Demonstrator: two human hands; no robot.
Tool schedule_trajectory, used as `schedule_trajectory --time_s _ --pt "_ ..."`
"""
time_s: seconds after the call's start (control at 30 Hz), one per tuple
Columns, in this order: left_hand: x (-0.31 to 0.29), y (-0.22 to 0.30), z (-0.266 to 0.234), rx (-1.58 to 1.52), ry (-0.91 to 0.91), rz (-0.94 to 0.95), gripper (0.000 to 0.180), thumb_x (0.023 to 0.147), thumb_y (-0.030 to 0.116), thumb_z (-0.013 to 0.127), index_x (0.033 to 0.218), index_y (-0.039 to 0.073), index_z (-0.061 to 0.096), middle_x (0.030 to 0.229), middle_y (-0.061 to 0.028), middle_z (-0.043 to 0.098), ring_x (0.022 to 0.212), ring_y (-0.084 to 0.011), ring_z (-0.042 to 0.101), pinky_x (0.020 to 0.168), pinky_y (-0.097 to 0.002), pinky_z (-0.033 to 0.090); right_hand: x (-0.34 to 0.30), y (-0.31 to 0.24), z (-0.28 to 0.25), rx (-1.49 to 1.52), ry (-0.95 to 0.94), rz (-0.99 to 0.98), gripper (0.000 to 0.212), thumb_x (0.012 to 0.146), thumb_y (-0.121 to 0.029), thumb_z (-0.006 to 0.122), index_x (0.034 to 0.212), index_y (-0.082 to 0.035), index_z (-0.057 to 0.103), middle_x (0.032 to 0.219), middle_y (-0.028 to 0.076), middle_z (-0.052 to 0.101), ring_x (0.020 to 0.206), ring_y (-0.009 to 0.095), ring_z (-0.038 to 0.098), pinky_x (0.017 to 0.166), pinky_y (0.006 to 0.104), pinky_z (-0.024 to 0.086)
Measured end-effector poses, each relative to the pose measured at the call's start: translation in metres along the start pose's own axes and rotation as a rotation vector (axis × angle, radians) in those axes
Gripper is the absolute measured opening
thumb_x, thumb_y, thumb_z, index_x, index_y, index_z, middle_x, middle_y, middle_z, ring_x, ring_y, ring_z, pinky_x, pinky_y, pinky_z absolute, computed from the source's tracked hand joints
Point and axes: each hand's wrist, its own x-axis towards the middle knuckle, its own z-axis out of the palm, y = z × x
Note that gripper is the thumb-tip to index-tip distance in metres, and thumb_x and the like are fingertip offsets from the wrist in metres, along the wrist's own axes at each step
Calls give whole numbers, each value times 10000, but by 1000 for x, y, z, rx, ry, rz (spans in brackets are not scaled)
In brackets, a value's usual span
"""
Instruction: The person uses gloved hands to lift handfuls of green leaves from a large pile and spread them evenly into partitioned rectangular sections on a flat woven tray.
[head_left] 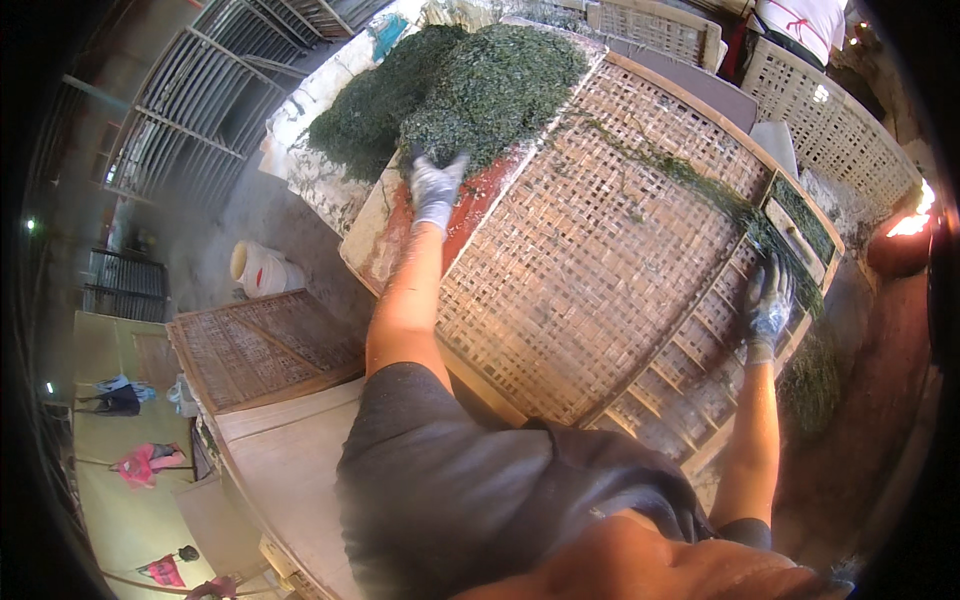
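A big heap of dark green shredded leaves lies at the far side, on a pale board with a reddish strip. My left hand, in a whitish glove, touches the heap's near edge with its fingers spread. To the right stretches a woven bamboo tray in a wooden frame, with a thin trail of green bits across its far part. My right hand, gloved too, is over the tray's slatted right end, fingers stretched out beside loose green strands. A pale wooden bar lies beyond them.
Fire burns at the far right. More woven trays stand at the back, near a person in a light top. A white bucket and a brown woven panel are on the left.
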Motion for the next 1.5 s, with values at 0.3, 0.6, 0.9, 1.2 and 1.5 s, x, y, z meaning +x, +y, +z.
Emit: schedule_trajectory --time_s 0.3,0.6,0.9,1.2,1.5 --pt "61 -10 -16 95 -64 87 198 898 178 695 1040 112 816 970 -148 804 925 -267 769 849 -370 578 7 -4 -4 78 18 -55 445 1072 -283 528 1439 -43 603 1465 209 607 1369 405 557 1190 483 406" --pt "94 -1 -44 -13 135 -85 298 824 137 796 1112 62 799 1017 -120 808 955 -252 747 917 -357 547 12 -9 1 86 23 -72 434 1066 -288 552 1419 -41 612 1427 209 631 1341 401 577 1175 490 421" --pt "129 43 -55 -580 201 -133 152 866 33 794 1010 67 757 890 -28 749 809 -186 672 796 -328 543 10 -9 -3 25 34 -68 443 1064 -300 563 1448 -82 593 1416 205 635 1329 415 574 1187 503 410" --pt "71 146 -5 -1246 -195 -421 189 1034 138 686 1215 84 674 1111 -57 730 957 -235 693 829 -384 572 -3 5 -15 36 60 -5 448 1048 -354 607 1430 -121 620 1433 189 640 1328 394 587 1154 498 442" --pt "-211 344 178 -1359 -805 -340 223 950 -27 646 1146 41 728 1022 -59 749 881 -177 709 818 -345 600 43 -122 -63 1233 -18 334 608 917 -326 824 1404 -20 627 1127 143 743 1038 172 695 944 354 565"
